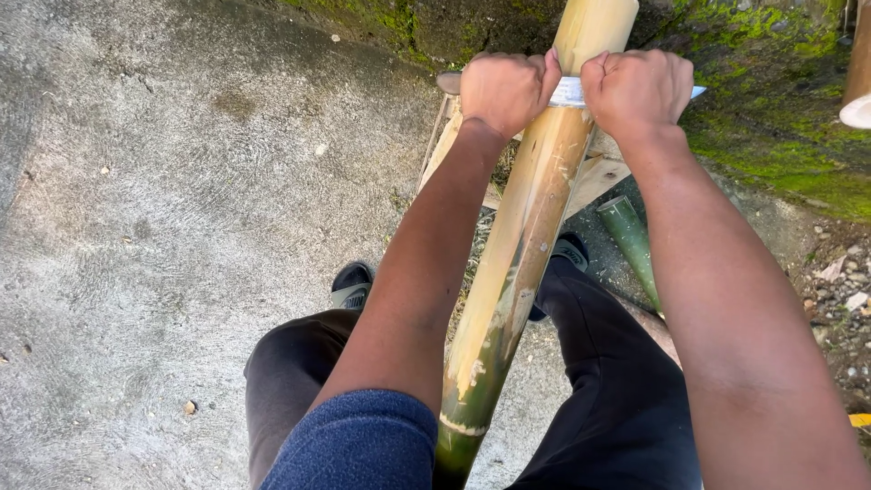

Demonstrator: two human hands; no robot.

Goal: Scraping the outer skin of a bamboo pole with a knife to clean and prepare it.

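Both hands, left and right, clench a blade laid across the bamboo pole at 12 o'clock; it looks pale and scraped below them, green skin remaining toward 6 o'clock.

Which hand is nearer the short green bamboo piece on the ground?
Right. The right hand grips the blade almost directly above the green bamboo piece; the left hand is across the bamboo pole.

A: Where's the cam?
B: On the person's head, looking straight down, v. close to the arms, legs and ground.
A: Any other view?
B: No, just 1, so nothing shared.
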